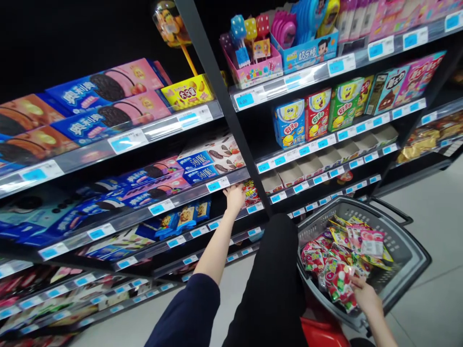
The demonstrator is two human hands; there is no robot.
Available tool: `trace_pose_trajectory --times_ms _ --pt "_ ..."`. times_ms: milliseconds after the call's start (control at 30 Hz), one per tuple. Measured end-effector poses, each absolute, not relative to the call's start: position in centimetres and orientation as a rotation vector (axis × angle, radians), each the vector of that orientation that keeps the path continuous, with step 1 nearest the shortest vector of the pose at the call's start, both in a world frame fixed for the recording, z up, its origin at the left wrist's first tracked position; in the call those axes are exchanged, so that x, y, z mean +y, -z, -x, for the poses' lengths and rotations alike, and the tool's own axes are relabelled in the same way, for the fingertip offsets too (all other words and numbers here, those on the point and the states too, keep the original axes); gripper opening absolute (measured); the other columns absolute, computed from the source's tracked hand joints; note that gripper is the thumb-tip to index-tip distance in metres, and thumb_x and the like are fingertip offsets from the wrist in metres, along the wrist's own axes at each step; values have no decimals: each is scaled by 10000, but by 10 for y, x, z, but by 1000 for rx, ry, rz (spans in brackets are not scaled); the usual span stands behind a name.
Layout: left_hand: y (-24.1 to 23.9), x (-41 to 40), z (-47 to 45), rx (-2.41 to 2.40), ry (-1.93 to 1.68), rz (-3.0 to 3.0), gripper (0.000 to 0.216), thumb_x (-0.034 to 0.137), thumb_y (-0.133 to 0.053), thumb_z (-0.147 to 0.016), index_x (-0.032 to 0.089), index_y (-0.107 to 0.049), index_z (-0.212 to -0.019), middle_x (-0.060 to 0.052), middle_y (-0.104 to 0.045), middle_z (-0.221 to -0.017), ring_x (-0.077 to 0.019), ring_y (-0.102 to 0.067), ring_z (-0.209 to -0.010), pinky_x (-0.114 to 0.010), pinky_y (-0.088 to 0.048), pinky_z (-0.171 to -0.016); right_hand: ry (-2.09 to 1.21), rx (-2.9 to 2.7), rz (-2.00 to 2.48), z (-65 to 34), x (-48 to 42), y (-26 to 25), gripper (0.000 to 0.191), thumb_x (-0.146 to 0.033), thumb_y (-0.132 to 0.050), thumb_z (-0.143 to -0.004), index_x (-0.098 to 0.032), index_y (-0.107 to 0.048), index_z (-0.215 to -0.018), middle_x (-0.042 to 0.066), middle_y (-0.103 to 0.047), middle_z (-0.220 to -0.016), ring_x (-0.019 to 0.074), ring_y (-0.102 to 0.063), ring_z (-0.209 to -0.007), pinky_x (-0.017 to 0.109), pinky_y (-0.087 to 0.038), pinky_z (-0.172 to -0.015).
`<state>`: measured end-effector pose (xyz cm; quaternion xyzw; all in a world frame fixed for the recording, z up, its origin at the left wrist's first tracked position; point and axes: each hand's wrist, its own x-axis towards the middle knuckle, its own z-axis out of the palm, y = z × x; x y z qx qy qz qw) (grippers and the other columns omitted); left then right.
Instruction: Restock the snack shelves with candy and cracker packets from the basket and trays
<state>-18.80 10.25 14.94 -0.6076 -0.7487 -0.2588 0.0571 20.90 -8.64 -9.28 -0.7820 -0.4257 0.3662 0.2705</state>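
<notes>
One candy packet [338,279] pinched between right fingers [358,283]; left fingers [228,191] beside shelved packet [251,193], grip unclear

Left arm [211,250] outstretched, right grip [366,295] pinched.

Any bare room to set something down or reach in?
Gap between black upright and blue cartoon box; strip inside basket's right wall, beside candy bags; floor right of basket. Crowded: basket's left and middle, where the right hand grips a bag; upper-left shelf, lined with cookie boxes.

Shop, snack shelves [87,156], price tags [247,100], shopping basket [421,255]
</notes>
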Motion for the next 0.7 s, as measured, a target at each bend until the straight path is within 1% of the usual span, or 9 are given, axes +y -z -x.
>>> trace_pose_trajectory --times_ms 100,167,233,300,400,467,533,633,700 --pt "-148 91 190 -2155 834 1881 76 175 -567 -726 165 -642 -717 -145 -634 -1005 -326 -506 -1004 -483 -364 -926 -1028 -1124 2023 -207 -87 97 139 -356 -562 -520 -284 -680 -509 49 -673 -515 279 -639 -513 361 -450 -511" --pt "-145 77 192 -2074 921 1880 95 172 -553 -719 185 -595 -635 -112 -627 -916 -288 -508 -956 -421 -419 -867 -1046 -1114 1952 -204 -87 94 123 -371 -586 -507 -296 -683 -511 36 -694 -549 277 -652 -548 362 -459 -532" --pt "-142 59 193 -1982 1048 1854 134 148 -533 -707 199 -552 -585 -78 -592 -806 -253 -507 -896 -406 -438 -857 -1058 -1089 1890 -199 -87 87 128 -399 -609 -501 -304 -692 -524 25 -702 -570 274 -652 -566 358 -459 -540" --pt "-142 39 193 -1878 1207 1795 154 125 -507 -697 204 -529 -567 -57 -538 -757 -236 -498 -871 -437 -434 -895 -1070 -1039 1842 -193 -87 77 156 -431 -631 -507 -295 -698 -544 31 -690 -554 273 -637 -553 355 -450 -525" --pt "-148 9 180 -1730 1427 1692 186 140 -454 -730 200 -517 -566 -62 -467 -849 -232 -489 -932 -476 -439 -920 -1159 -967 1701 -179 -86 56 244 -493 -670 -541 -262 -708 -610 52 -696 -602 273 -637 -591 357 -468 -534" --pt "-155 -9 158 -1653 1629 1696 209 182 -453 -769 191 -517 -570 -64 -436 -949 -233 -506 -1003 -458 -460 -914 -1295 -951 1528 -163 -88 38 329 -545 -691 -569 -237 -715 -685 65 -715 -690 265 -648 -629 363 -499 -568" --pt "-159 -22 128 -1607 2126 1786 169 202 -551 -750 180 -525 -584 -48 -441 -1005 -242 -541 -1040 -429 -471 -914 -1453 -942 1330 -141 -95 18 404 -582 -686 -622 -217 -717 -795 78 -719 -752 243 -648 -612 371 -517 -586" --pt "-158 -34 78 -1751 2893 1751 144 188 -606 -693 179 -485 -615 -21 -502 -1044 -231 -613 -931 -387 -512 -815 -1632 -902 1065 -109 -112 -11 478 -622 -600 -739 -235 -671 -1011 81 -704 -824 226 -662 -646 390 -535 -617" --pt "-149 -37 47 -1940 3258 1578 120 187 -596 -670 189 -479 -646 -3 -553 -1029 -197 -624 -840 -335 -514 -741 -1742 -796 840 -95 -122 -24 586 -659 -564 -754 -297 -562 -1215 92 -685 -986 258 -679 -798 447 -542 -697"
